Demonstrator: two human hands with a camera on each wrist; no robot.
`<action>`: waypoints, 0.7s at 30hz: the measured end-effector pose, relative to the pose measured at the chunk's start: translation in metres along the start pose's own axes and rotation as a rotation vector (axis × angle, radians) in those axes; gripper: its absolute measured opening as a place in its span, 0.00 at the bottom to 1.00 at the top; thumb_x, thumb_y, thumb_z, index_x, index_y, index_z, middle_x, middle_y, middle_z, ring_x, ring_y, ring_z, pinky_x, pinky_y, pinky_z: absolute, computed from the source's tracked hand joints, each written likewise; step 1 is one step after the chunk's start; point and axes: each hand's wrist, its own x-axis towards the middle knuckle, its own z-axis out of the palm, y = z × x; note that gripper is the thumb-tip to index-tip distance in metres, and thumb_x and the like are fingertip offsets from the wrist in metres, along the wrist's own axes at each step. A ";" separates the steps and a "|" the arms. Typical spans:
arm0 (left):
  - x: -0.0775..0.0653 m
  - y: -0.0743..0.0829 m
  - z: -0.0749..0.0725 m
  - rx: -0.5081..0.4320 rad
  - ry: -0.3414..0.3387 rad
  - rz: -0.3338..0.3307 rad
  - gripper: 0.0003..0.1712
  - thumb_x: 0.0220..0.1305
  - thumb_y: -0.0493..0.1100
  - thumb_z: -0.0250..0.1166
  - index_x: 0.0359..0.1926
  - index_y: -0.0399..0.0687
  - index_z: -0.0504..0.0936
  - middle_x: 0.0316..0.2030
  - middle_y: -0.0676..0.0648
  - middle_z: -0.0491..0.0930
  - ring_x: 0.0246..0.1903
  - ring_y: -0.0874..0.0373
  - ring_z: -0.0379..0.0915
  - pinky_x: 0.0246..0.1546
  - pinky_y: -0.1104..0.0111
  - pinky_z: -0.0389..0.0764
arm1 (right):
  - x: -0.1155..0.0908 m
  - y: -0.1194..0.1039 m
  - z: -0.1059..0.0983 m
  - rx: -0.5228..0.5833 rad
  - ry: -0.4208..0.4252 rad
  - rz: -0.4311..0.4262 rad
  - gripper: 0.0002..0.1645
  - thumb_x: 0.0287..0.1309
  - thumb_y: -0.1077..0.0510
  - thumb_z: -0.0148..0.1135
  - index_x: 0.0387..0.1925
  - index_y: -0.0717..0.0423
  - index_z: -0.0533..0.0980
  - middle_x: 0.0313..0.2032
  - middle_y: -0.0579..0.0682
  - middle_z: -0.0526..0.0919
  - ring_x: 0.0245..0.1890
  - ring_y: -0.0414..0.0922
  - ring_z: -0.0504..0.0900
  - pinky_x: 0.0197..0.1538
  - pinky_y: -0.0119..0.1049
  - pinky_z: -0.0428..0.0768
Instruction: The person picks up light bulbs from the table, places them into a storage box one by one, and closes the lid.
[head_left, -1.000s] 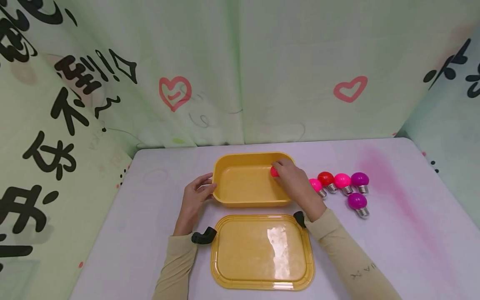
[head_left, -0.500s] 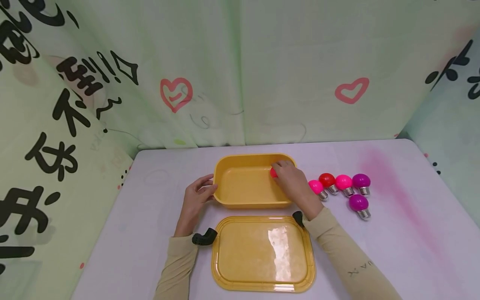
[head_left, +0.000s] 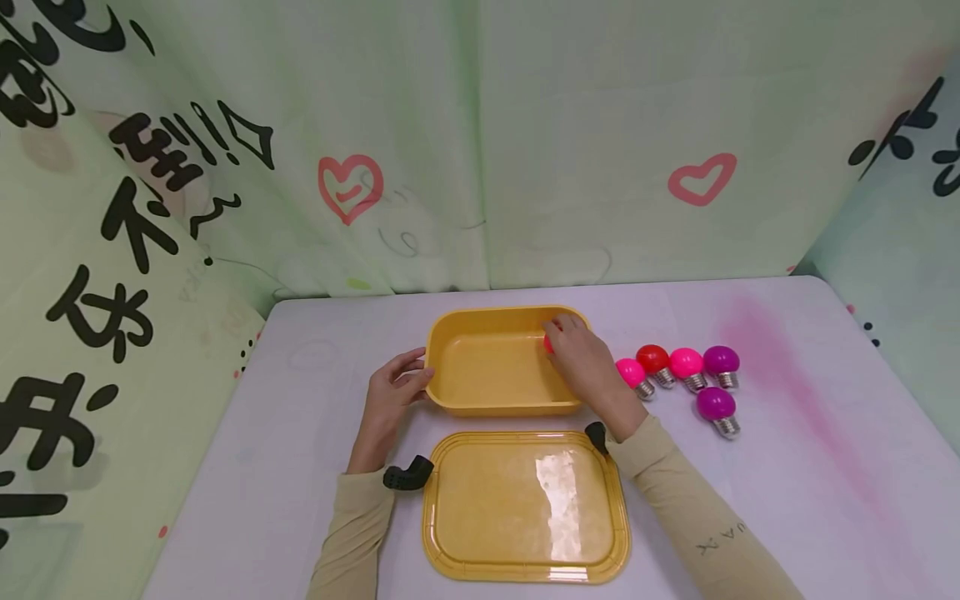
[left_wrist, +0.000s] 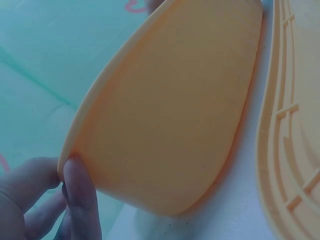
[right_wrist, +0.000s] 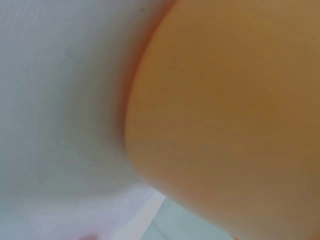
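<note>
A yellow plastic box (head_left: 487, 371) stands on the table, its inside facing up. My left hand (head_left: 390, 400) pinches its left rim; in the left wrist view the thumb (left_wrist: 80, 185) presses the outer wall. My right hand (head_left: 588, 362) reaches over the right end of the box and holds a light bulb inside it. Only a small pinkish-red part of that bulb (head_left: 548, 343) shows; the fingers hide the rest. The right wrist view is filled by the box's outer wall (right_wrist: 225, 110), without the hand. Nearer the camera lies the yellow lid (head_left: 487, 508).
Several loose bulbs lie right of the box: a pink bulb (head_left: 630, 372), a red bulb (head_left: 652, 358), another pink bulb (head_left: 686, 362) and a purple bulb (head_left: 721, 359) in a row, with a second purple bulb (head_left: 716, 402) below. A pale green curtain (head_left: 570, 167) hangs behind the table (head_left: 300, 433).
Both hands and the box stay in place. The visible part of the bulb in my right hand has become slightly smaller behind the fingers.
</note>
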 end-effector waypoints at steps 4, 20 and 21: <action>0.000 0.000 0.001 0.000 0.004 -0.006 0.24 0.64 0.37 0.68 0.61 0.41 0.78 0.49 0.40 0.76 0.38 0.53 0.77 0.33 0.75 0.82 | -0.002 0.001 -0.004 -0.007 0.022 -0.010 0.25 0.57 0.62 0.70 0.55 0.68 0.75 0.53 0.63 0.77 0.53 0.59 0.74 0.55 0.48 0.81; 0.000 0.000 0.000 -0.022 -0.005 -0.002 0.24 0.65 0.36 0.67 0.61 0.40 0.77 0.49 0.40 0.75 0.38 0.52 0.77 0.35 0.74 0.83 | -0.020 -0.001 -0.025 0.110 0.033 0.056 0.26 0.59 0.61 0.69 0.58 0.65 0.75 0.57 0.63 0.75 0.57 0.59 0.72 0.54 0.51 0.82; 0.000 0.000 0.000 -0.026 -0.007 -0.002 0.24 0.65 0.36 0.67 0.61 0.40 0.77 0.49 0.40 0.75 0.38 0.53 0.77 0.35 0.74 0.83 | -0.021 -0.001 -0.026 0.115 0.036 0.060 0.26 0.59 0.62 0.69 0.58 0.66 0.75 0.56 0.63 0.75 0.57 0.59 0.72 0.54 0.51 0.82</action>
